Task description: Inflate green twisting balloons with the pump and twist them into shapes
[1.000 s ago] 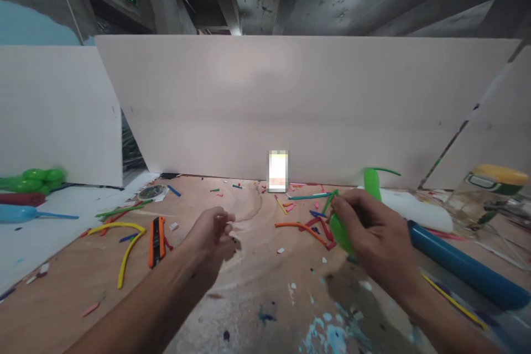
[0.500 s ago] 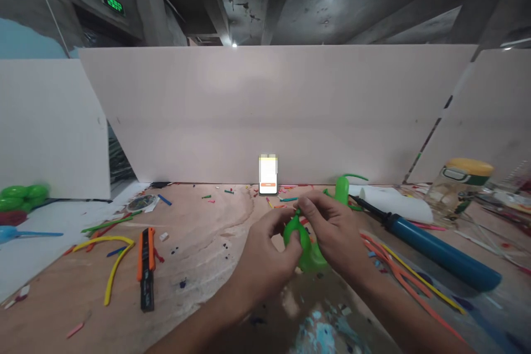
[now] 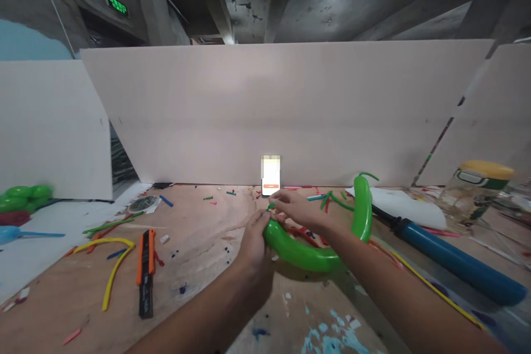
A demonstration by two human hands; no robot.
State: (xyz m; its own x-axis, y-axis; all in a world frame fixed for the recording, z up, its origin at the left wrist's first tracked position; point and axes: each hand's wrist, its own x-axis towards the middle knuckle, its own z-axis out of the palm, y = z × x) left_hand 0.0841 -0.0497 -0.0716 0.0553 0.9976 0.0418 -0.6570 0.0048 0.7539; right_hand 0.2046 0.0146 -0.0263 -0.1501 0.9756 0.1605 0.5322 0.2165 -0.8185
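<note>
A long inflated green balloon (image 3: 309,256) curves from my hands to the right and bends up at its far end, where a thin uninflated tail sticks out. My left hand (image 3: 254,237) is closed around the balloon's near end, just below its narrow neck. With its fingers pinched together, my right hand (image 3: 299,210) is at that neck, and its forearm crosses over the balloon. A small green tip shows between the two hands; the fingertips partly hide it.
A blue hand pump (image 3: 456,260) lies at right, before a clear jar (image 3: 467,193). A lit phone (image 3: 271,176) leans on the white board (image 3: 249,105). An orange utility knife (image 3: 145,271) and yellow uninflated balloon (image 3: 111,276) lie left; green inflated balloons (image 3: 27,198) sit far left.
Both hands have moved left with the balloon's neck. More of the balloon's curved body now shows to the right, and the view has shifted slightly.
</note>
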